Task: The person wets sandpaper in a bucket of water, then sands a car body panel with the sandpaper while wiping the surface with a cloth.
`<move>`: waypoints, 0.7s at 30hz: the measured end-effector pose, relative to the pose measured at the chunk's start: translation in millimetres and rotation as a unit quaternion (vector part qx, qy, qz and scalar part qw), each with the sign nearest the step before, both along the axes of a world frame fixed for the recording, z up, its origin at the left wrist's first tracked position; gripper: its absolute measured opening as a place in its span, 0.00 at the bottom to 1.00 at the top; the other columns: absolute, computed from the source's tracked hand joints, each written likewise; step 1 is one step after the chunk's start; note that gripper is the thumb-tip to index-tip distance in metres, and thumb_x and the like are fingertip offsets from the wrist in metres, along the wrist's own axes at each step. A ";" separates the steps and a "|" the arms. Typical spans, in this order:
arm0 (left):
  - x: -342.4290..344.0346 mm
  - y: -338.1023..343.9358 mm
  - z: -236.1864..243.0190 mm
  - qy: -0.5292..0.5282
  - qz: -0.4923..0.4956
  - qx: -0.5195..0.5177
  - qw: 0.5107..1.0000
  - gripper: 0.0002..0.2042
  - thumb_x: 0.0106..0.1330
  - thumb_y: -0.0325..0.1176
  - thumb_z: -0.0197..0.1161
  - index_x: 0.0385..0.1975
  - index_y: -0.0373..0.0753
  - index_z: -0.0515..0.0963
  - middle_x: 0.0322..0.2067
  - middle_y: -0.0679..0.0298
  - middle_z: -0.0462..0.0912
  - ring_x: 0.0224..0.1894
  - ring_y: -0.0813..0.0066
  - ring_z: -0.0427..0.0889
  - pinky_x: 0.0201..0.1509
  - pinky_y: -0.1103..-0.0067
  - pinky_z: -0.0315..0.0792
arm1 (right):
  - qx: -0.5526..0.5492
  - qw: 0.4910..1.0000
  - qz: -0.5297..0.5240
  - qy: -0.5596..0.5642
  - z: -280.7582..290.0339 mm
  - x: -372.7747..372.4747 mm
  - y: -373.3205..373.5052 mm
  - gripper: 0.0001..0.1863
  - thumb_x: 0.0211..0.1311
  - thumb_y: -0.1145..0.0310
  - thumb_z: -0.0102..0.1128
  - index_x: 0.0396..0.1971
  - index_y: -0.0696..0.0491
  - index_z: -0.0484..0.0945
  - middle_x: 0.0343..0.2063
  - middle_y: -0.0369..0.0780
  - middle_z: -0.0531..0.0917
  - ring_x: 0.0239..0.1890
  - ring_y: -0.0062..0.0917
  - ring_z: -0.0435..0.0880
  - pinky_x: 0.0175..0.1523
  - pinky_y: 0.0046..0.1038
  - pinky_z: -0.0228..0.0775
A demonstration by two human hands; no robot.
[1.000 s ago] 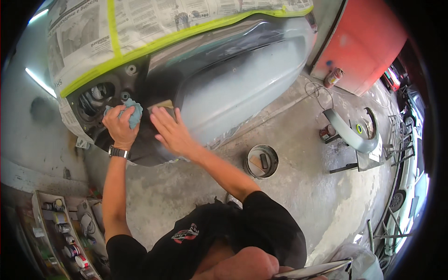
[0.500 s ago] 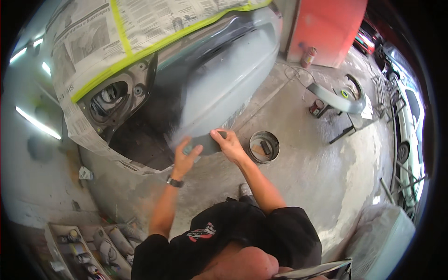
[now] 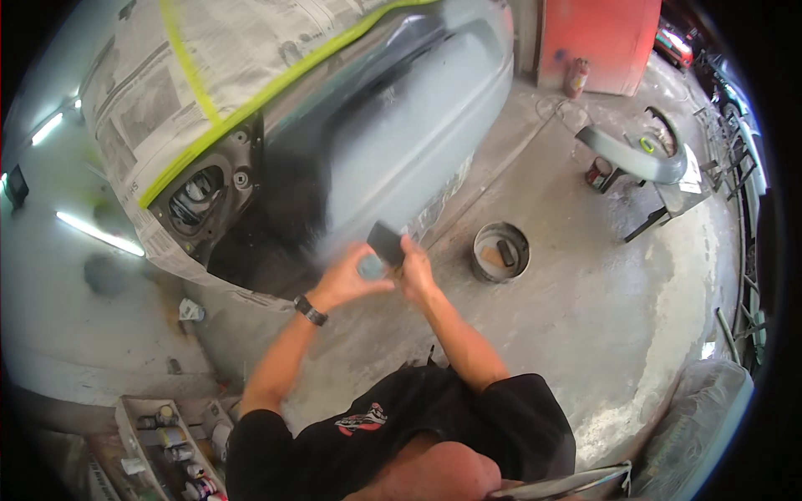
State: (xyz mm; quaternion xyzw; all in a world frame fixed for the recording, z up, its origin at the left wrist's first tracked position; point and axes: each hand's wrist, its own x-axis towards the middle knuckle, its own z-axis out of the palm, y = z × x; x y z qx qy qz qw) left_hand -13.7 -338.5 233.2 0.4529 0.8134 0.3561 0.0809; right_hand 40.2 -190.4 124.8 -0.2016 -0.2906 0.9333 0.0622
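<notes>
Between the fingers and thumb of my left hand (image 3: 342, 280) is a small blue-green block (image 3: 370, 266), perhaps a sanding block. My right hand (image 3: 415, 269) pinches a dark grey sheet that looks like sandpaper (image 3: 385, 242), tilted upward next to the block. Both hands are in front of a car's body panel (image 3: 418, 142), coated pale grey with a dark area towards the left. Newspaper (image 3: 242, 42) and bright yellow-green tape (image 3: 276, 88) mask the car above it. An exposed lamp opening (image 3: 196, 196) is at the panel's left.
A round bucket (image 3: 501, 275) with a dark block inside stands on the floor to my right. Farther right, a loose curved car part (image 3: 639, 167) rests on a stand beside a tin (image 3: 598, 173). A fire extinguisher (image 3: 576, 78) is at the back; a box of containers (image 3: 167, 442) is lower left.
The dark sheet, earlier spanning both hands, is now held by my right hand and tilted up. The blue-green block shows more fully in my left hand. The whole view has shifted.
</notes>
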 end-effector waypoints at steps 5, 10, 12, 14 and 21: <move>-73.2 46.6 95.5 0.232 -0.008 -0.003 0.973 0.15 0.47 0.21 0.70 0.33 0.33 0.72 0.29 0.52 0.74 0.33 0.48 0.77 0.40 0.66 0.74 | 0.542 0.791 -0.275 0.074 14.7 -83.0 50.5 0.29 0.80 0.62 0.46 0.74 0.57 0.60 0.73 0.52 0.63 0.76 0.45 0.60 0.74 0.54 0.51; -143.0 102.0 180.0 0.460 -0.100 -0.129 0.873 0.09 0.53 0.22 0.66 0.32 0.39 0.75 0.32 0.56 0.75 0.39 0.50 0.77 0.42 0.63 0.72 | 0.677 0.696 -0.200 0.132 19.6 -156.7 -15.5 0.37 0.72 0.63 0.56 0.77 0.54 0.54 0.79 0.47 0.52 0.80 0.45 0.50 0.77 0.59 0.42; -164.4 90.4 205.9 0.543 -0.108 -0.177 0.814 0.11 0.53 0.27 0.71 0.34 0.42 0.76 0.36 0.58 0.75 0.41 0.54 0.76 0.44 0.63 0.69 | 0.705 0.672 -0.149 0.170 -10.8 -144.2 -35.0 0.39 0.71 0.61 0.57 0.78 0.53 0.53 0.79 0.46 0.51 0.80 0.43 0.50 0.77 0.60 0.42; -179.4 87.8 214.0 0.566 -0.120 -0.193 0.793 0.12 0.53 0.29 0.73 0.35 0.42 0.77 0.39 0.59 0.76 0.43 0.55 0.76 0.46 0.63 0.68 | 0.796 0.570 -0.077 0.191 -34.1 -157.5 -11.1 0.42 0.70 0.55 0.59 0.78 0.51 0.53 0.80 0.43 0.50 0.81 0.37 0.51 0.77 0.62 0.41; -183.1 83.9 208.2 0.558 -0.087 -0.149 0.812 0.19 0.48 0.34 0.81 0.40 0.46 0.80 0.46 0.60 0.78 0.51 0.56 0.76 0.53 0.63 0.67 | 0.624 0.680 -0.372 -0.098 32.8 -243.3 149.1 0.38 0.70 0.57 0.55 0.75 0.56 0.58 0.77 0.51 0.55 0.81 0.41 0.49 0.77 0.63 0.36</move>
